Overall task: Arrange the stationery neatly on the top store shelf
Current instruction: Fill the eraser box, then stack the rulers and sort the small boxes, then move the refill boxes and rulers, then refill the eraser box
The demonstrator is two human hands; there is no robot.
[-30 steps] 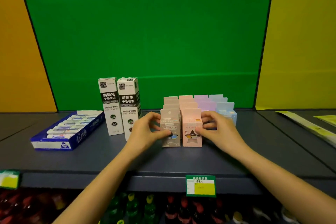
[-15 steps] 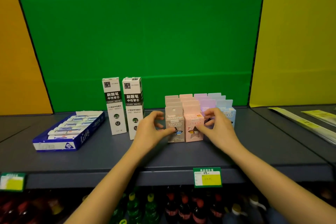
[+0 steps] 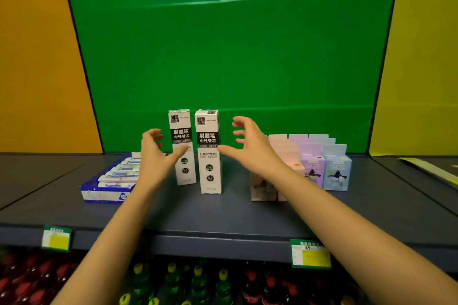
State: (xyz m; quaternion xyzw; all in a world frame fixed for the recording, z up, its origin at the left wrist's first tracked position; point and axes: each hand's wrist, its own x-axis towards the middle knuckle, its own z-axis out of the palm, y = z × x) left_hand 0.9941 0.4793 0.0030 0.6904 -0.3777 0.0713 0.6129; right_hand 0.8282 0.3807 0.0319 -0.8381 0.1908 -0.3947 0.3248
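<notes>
Head view shows both bare hands raised over the dark grey top store shelf (image 3: 223, 215), one on each side of two tall white cardboard refill boxes with black label bands. The left hand (image 3: 155, 156) has its grip released, fingers spread and curled, thumb reaching across the front of the left tall white box (image 3: 183, 147); whether the thumb touches the box cannot be told. The right hand (image 3: 252, 143) is likewise spread with nothing in it, its thumb pointing toward the right tall white box (image 3: 208, 151) and appearing just short of its edge. Both tall boxes stand upright, close together, the right one a little nearer the shelf's front edge.

To the left, partly behind the left forearm, lies a flat blue and white open tray of small white packets (image 3: 111, 178). To the right stand rows of small pastel cartons, partly hidden by the right forearm: pale pink ones (image 3: 282, 146), lilac ones (image 3: 312, 168) and light blue ones (image 3: 337, 172), each row running back toward the green back panel (image 3: 223, 44).

Two green and yellow price tags (image 3: 311, 254) hang on the shelf's front lip. Below it, blurred bottles with red and green caps (image 3: 173, 280) fill the lower shelf.
</notes>
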